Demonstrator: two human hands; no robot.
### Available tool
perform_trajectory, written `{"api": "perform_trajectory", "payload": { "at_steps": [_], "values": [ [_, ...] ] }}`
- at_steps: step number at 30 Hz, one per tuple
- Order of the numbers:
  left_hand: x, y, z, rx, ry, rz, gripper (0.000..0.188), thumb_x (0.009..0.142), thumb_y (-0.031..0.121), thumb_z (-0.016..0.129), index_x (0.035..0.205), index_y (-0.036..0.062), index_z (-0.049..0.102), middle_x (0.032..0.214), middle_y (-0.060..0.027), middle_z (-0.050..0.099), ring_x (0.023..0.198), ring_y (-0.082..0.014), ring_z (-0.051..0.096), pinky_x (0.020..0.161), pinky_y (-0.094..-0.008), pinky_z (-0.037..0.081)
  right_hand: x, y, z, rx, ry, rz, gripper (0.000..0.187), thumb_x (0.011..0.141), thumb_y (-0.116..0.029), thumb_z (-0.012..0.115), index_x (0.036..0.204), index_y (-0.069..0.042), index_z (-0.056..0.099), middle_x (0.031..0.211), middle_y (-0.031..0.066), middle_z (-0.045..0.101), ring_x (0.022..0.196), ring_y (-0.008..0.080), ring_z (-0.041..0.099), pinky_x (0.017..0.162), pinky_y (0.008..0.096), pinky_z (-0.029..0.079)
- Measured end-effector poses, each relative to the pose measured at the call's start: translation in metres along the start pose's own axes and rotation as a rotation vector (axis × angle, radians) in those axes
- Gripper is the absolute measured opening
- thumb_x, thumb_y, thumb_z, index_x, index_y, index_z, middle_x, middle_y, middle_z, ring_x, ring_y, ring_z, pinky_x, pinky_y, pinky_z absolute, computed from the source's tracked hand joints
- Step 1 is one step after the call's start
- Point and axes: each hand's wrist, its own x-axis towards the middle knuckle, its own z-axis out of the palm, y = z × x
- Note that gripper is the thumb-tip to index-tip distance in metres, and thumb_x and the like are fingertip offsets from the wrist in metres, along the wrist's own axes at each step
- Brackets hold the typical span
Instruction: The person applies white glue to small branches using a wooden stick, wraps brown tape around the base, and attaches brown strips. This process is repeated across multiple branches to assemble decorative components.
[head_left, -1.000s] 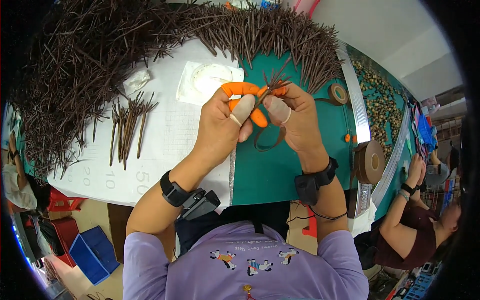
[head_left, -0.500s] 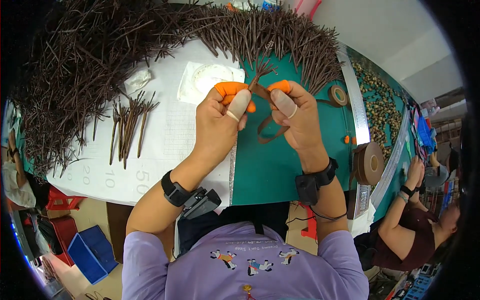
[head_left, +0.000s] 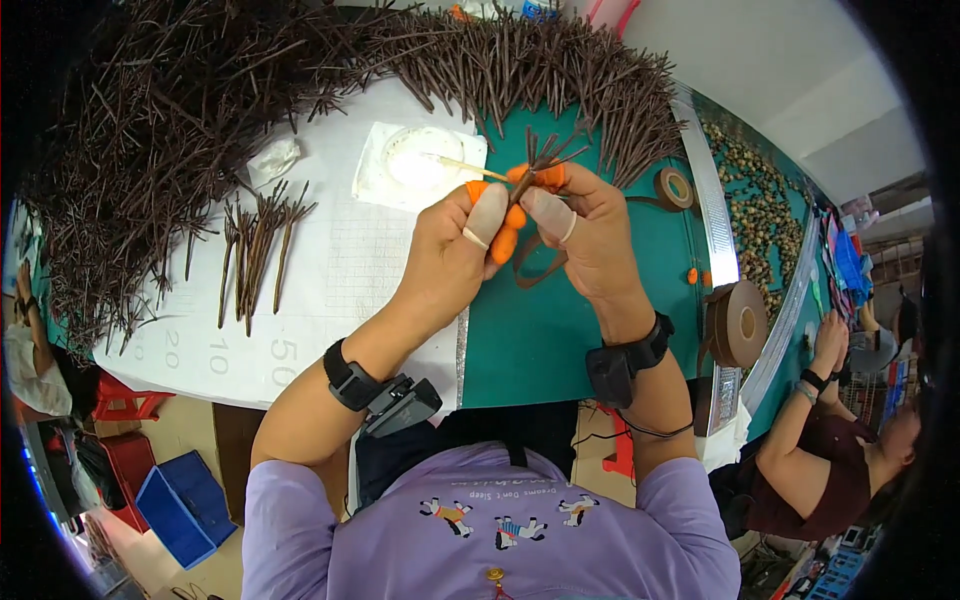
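Orange covers and pale thumb sleeves wrap several of my fingers. My left hand is closed around the lower part of a brown branched artificial twig, which points up and away from me. My right hand pinches at the same stem, with a strip of brown tape looping down beneath it. The fingers hide where tape and stem meet. A thin pale stick reaches from a white dish toward my fingers; whether they grip it I cannot tell.
A big heap of brown twigs covers the far left, with more lined along the back. A small twig bunch lies on the white sheet. Tape rolls stand at right. Beyond a metal strip, another person sits.
Both hands have drawn closer together around the twig, the right shifting left. The twig has moved slightly right and nearer. The pale stick now shows beside the fingers.
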Motion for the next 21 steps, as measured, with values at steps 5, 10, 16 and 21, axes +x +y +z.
{"api": "perform_trajectory", "payload": {
  "at_steps": [5,10,16,21],
  "values": [
    [0.005,-0.011,-0.003,0.033,-0.045,-0.106,0.030,0.088,0.032,0.046,0.090,0.0029,0.052,0.062,0.0013,0.048,0.050,-0.0049,0.039,0.046,-0.0180,0.031,0.001,0.004,-0.007,0.013,-0.033,0.019,0.018,0.077,-0.011,0.061,0.092,-0.002,0.058,0.071,-0.0033,0.053,0.052,0.0010,0.035,0.045,0.0158,0.025],
    [0.006,-0.005,-0.004,0.336,0.125,0.163,0.023,0.081,0.022,0.059,0.093,0.0021,0.055,0.066,0.0007,0.053,0.055,-0.0046,0.044,0.049,-0.0176,0.035,0.000,-0.002,-0.006,-0.030,-0.077,0.092,0.017,0.077,-0.009,0.061,0.091,-0.001,0.058,0.074,-0.0032,0.054,0.057,0.0012,0.039,0.048,0.0152,0.030],
    [0.010,0.007,-0.007,0.261,0.132,0.018,0.024,0.072,0.012,0.068,0.090,-0.0007,0.059,0.066,0.0009,0.054,0.055,-0.0033,0.044,0.052,-0.0164,0.037,0.004,-0.003,-0.007,-0.237,-0.082,0.131,0.016,0.077,-0.005,0.059,0.092,0.000,0.057,0.079,-0.0020,0.055,0.067,0.0029,0.048,0.056,0.0161,0.038],
    [0.011,0.007,-0.008,0.245,0.172,0.021,0.019,0.076,0.014,0.064,0.087,-0.0007,0.059,0.065,0.0014,0.053,0.054,-0.0029,0.044,0.049,-0.0163,0.034,0.004,0.005,-0.003,-0.296,-0.102,0.052,0.021,0.078,-0.009,0.057,0.097,0.000,0.055,0.071,0.0009,0.055,0.062,0.0067,0.051,0.048,0.0202,0.043]
  ]
}}
